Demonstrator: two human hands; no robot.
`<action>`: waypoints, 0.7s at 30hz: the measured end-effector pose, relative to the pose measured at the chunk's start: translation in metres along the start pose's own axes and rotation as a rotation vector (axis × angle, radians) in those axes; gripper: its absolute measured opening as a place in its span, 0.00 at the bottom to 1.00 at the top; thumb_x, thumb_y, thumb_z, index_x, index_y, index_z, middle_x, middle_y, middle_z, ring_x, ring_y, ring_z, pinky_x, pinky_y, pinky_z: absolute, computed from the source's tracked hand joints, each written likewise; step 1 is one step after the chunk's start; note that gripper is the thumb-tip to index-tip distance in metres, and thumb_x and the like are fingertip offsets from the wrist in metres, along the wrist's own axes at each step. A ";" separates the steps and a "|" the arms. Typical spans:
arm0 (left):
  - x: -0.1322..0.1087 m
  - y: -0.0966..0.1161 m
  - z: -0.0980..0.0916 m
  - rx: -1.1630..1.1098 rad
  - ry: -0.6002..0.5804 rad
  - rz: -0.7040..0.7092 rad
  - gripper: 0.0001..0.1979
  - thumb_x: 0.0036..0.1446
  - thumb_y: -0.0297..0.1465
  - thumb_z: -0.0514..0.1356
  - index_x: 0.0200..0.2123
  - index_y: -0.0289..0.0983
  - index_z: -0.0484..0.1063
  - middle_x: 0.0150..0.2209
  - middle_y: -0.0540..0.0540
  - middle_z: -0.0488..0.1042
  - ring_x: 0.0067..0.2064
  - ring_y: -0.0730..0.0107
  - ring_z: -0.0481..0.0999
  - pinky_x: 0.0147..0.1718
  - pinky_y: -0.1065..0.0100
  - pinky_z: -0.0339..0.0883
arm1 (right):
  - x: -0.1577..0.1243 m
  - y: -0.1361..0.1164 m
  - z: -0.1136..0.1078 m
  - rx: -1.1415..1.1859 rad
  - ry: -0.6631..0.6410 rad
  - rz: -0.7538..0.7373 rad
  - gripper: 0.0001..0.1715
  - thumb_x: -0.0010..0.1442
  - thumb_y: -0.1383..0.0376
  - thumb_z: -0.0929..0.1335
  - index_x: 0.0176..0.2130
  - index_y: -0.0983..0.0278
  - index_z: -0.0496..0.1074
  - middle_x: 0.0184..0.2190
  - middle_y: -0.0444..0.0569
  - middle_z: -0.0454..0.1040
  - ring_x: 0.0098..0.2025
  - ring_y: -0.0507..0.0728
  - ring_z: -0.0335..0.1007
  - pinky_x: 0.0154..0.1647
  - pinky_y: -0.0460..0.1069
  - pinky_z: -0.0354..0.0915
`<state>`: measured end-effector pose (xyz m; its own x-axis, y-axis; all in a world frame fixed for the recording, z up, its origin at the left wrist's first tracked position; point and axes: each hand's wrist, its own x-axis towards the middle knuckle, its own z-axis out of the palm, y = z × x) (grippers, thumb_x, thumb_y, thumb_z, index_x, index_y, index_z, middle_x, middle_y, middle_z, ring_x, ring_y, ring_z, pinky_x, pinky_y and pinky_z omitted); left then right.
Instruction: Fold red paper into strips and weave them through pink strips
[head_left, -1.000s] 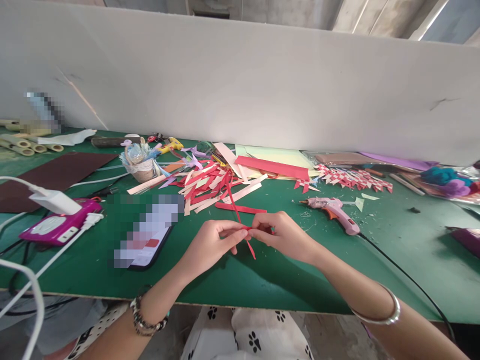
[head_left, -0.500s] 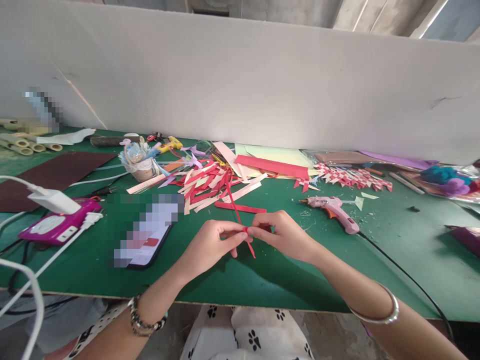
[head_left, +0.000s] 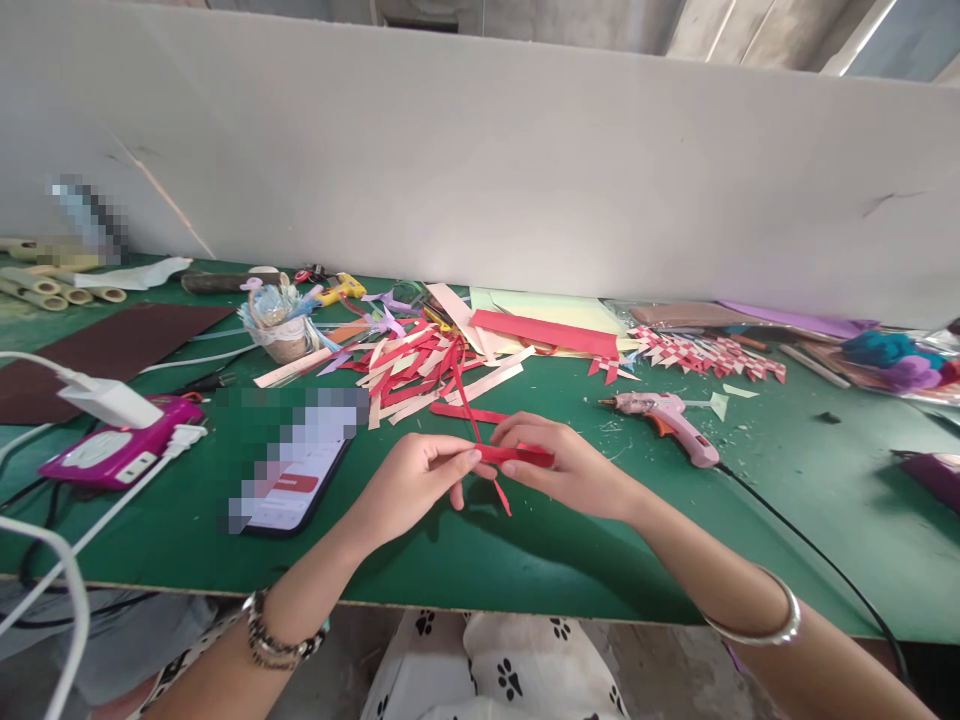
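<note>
Between my hands, just above the green tabletop, is a red paper strip (head_left: 517,456), lying roughly level. My left hand (head_left: 427,475) pinches its left end between thumb and fingers. On the other side my right hand (head_left: 566,465) has its fingers closed around the strip's right part. A narrow red ribbon (head_left: 466,400) runs from the paper pile down behind the fingers, and its lower end shows below them. Beyond my hands another red strip (head_left: 454,411) lies flat, partly hidden by my right hand. A heap of red and pale pink paper strips (head_left: 409,375) sits farther back.
A pink glue gun (head_left: 671,420) lies to the right, its cord crossing the table edge. To the left are a phone (head_left: 315,490) and a magenta power strip (head_left: 112,455) with white cables. Woven red-and-white pieces (head_left: 705,355) lie at the back right, before a grey-white panel (head_left: 480,160).
The red strip, a small folded bit at my fingertips before, now shows stretched out between my hands. My right hand has turned and its fingers lie along the strip.
</note>
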<state>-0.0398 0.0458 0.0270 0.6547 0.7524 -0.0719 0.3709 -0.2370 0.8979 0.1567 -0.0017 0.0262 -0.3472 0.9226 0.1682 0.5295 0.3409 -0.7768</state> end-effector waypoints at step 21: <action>-0.007 -0.014 -0.020 0.009 0.176 -0.140 0.16 0.54 0.43 0.55 0.31 0.39 0.77 0.12 0.52 0.67 0.21 0.70 0.69 0.28 0.70 0.65 | -0.019 0.017 -0.013 0.260 -0.161 0.304 0.13 0.59 0.57 0.63 0.31 0.65 0.67 0.18 0.40 0.68 0.16 0.46 0.62 0.19 0.43 0.59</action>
<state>-0.0632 0.0561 0.0242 0.4719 0.8738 -0.1175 0.4565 -0.1281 0.8805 0.1827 -0.0108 0.0179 -0.3329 0.9270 -0.1730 0.4211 -0.0180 -0.9068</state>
